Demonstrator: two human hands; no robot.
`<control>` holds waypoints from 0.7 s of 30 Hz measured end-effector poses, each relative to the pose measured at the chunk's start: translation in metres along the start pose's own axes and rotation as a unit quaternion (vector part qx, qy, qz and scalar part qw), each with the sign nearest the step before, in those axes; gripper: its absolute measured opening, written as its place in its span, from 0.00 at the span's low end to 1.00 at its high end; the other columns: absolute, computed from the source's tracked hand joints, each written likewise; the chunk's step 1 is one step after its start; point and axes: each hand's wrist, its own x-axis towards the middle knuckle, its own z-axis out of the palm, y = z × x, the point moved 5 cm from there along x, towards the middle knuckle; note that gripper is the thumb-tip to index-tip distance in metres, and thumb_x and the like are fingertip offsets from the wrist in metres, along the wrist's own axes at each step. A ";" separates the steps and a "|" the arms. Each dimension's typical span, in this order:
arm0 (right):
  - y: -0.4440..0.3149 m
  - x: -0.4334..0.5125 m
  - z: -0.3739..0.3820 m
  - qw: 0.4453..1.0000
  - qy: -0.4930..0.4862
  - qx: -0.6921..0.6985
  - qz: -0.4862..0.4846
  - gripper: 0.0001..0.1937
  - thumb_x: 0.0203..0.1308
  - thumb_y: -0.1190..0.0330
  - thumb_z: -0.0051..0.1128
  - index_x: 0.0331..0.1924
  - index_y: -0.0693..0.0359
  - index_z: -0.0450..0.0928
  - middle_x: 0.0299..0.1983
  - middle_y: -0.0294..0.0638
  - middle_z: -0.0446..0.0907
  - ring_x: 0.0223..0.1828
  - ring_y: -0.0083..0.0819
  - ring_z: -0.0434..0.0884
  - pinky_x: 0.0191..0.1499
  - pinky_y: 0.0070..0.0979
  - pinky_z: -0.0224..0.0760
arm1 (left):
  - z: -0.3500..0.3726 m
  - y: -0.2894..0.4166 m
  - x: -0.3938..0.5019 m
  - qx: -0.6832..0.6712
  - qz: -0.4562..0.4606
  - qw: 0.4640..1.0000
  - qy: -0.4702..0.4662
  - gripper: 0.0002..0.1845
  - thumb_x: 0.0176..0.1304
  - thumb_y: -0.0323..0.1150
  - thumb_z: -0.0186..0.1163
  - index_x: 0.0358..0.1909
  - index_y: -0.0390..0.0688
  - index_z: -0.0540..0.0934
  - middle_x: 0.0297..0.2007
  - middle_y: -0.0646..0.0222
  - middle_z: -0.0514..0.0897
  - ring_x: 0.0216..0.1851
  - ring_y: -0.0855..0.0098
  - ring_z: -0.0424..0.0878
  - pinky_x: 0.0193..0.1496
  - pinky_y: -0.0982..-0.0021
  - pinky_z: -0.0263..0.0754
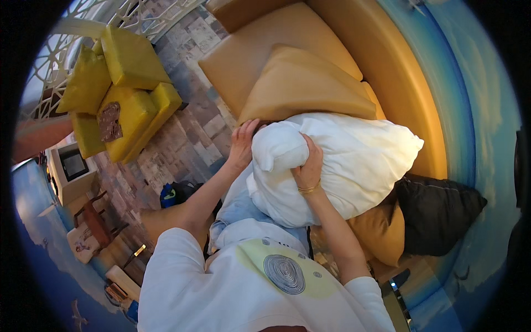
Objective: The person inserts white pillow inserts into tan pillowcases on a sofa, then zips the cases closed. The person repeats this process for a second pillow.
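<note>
A white pillow [352, 153] lies across my lap, one end bunched up into a rounded, raised fold. My right hand [309, 164], with a gold-coloured bracelet at the wrist, grips the right side of that fold. On the fold's left side, my left hand [242, 143] rests against the pillow, fingers pointing at its far edge; whether they grip it is hard to see. A tan leather-look cushion [307, 85] leans just beyond the pillow, close to my left fingertips. The pillow's underside is hidden.
Under the cushion is a tan sofa [249, 54] with a curved backrest. A black cushion [439, 216] and another tan cushion [383, 232] lie to the right. A yellow armchair [128, 112] stands on the patterned floor [178, 141], with a blue-and-black item [169, 195] nearer me.
</note>
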 end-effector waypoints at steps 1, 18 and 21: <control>-0.003 0.001 -0.002 1.000 0.004 -0.003 0.000 0.33 0.41 0.69 0.59 0.57 0.66 0.62 0.56 0.48 0.70 0.52 0.46 0.69 0.54 0.37 0.59 | 0.005 0.009 0.005 0.025 0.036 0.999 0.008 0.29 0.52 0.32 0.56 0.60 0.50 0.67 0.63 0.62 0.61 0.63 0.59 0.58 0.61 0.56 0.53; 0.032 0.020 0.018 0.985 -0.070 -0.074 0.136 0.24 0.43 0.72 0.58 0.50 0.61 0.68 0.38 0.45 0.78 0.40 0.43 0.76 0.43 0.36 0.64 | -0.032 0.007 0.095 -0.213 -0.122 0.964 -0.106 0.30 0.53 0.23 0.50 0.62 0.44 0.63 0.48 0.50 0.76 0.44 0.51 0.76 0.48 0.59 0.70; 0.058 0.030 0.047 0.986 -0.024 -0.124 0.114 0.18 0.51 0.65 0.52 0.47 0.59 0.71 0.32 0.41 0.80 0.37 0.41 0.77 0.43 0.35 0.65 | -0.028 0.029 0.076 -0.209 -0.087 0.971 -0.082 0.31 0.53 0.23 0.51 0.63 0.45 0.62 0.47 0.50 0.76 0.44 0.51 0.75 0.47 0.58 0.71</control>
